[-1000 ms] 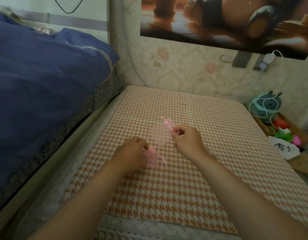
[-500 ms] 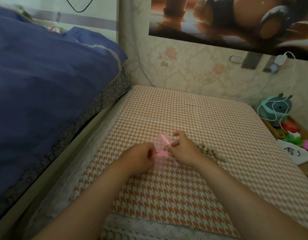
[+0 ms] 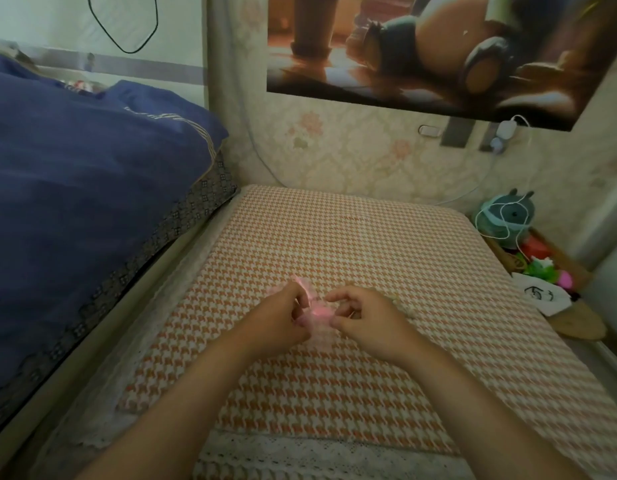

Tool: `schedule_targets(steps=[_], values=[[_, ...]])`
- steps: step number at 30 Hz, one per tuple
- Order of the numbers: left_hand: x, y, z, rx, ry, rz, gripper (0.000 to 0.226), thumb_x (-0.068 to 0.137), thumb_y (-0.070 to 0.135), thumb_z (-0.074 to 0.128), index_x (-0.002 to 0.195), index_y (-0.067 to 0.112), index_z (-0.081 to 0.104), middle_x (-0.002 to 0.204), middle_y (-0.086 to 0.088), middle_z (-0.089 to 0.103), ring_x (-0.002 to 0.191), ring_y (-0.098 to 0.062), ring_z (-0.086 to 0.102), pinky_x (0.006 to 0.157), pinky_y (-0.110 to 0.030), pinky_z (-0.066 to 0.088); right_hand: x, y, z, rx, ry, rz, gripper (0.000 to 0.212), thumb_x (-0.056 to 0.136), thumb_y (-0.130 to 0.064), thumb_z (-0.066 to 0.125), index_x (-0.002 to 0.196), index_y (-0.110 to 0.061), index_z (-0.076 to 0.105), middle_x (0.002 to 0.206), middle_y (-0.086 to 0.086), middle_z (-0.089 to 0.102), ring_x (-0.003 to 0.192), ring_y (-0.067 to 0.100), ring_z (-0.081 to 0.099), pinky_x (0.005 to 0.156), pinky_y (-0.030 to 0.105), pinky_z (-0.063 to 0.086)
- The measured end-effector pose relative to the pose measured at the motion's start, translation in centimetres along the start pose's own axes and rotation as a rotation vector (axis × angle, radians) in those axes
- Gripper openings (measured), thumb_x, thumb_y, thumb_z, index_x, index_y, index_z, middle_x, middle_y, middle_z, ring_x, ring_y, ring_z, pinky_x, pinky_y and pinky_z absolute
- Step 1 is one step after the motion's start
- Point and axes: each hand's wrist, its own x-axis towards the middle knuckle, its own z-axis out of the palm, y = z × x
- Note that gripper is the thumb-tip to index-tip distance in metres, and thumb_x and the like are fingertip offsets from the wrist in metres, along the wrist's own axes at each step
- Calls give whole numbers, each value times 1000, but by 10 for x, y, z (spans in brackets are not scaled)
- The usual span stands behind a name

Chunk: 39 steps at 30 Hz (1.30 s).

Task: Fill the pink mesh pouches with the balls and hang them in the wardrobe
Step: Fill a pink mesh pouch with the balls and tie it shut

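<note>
Over the middle of an orange houndstooth cloth, the left hand grips a pink mesh pouch with curled fingers; the right hand pinches the pouch's opposite edge.

Dim, flat light casts only faint shadows beneath my forearms. The pink mesh pouch between my left hand and right hand smears with motion blur. The lens bows the edges; the poster looks soft.
</note>
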Motion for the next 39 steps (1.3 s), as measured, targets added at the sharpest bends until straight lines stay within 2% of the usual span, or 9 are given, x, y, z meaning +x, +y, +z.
schedule_targets(steps=[5,7,9,13,17,21,26,32,39], values=[[-1,14,11,68,-61,21,53,76,30,75,121,35,48,102,9,66,97,-9,62,87,-35,52,-10,12,-13,-85,85,-43,24,89,-17,75,102,-36,70,80,-7,72,66,10,69,74,41,60],[-2,19,13,132,-83,70,66,73,41,74,132,39,45,122,12,60,116,-7,54,107,-36,37,-12,17,-14,-104,104,-46,25,87,-21,77,104,-37,68,79,-12,73,65,6,69,74,40,59],[-2,23,15,106,-106,71,63,73,47,70,133,42,47,129,13,57,122,-7,51,114,-38,28,-12,20,-15,-142,109,-60,24,86,-24,77,101,-40,67,79,-17,73,68,2,68,75,39,59],[1,25,24,-8,-100,63,37,78,41,75,112,34,63,98,10,65,87,-5,63,82,-31,56,-8,21,-17,-179,92,-64,22,86,-24,77,96,-39,65,82,-15,72,71,2,68,77,40,59],[6,24,27,20,-44,52,33,81,25,77,110,27,60,85,12,59,68,0,54,62,-12,43,-7,17,-21,-225,13,-138,27,87,-16,67,104,-37,64,100,-19,66,93,0,62,86,34,56],[7,22,26,31,-47,54,43,78,23,80,114,25,56,84,12,60,68,0,54,58,-10,41,-5,17,-22,-283,-42,-233,19,84,-27,68,100,-38,70,108,-19,63,93,0,61,86,33,54],[5,22,24,3,-67,65,43,77,22,81,111,28,55,83,11,64,67,1,56,56,-8,44,-2,22,-20,-318,-45,-265,6,85,-40,78,89,-35,76,90,-18,66,81,2,63,79,38,56],[2,25,16,-71,-9,114,14,89,24,67,100,32,61,99,15,66,88,-4,64,80,-29,57,-3,17,-23,-356,-35,-287,3,92,-33,71,89,-33,72,92,-18,66,84,1,61,81,35,54],[-2,29,8,-83,60,169,8,85,18,75,86,25,71,74,11,68,59,-4,57,57,-16,47,-6,15,-27,-298,-40,-251,9,98,-28,64,91,-34,65,85,-19,62,76,-5,56,70,18,42]])
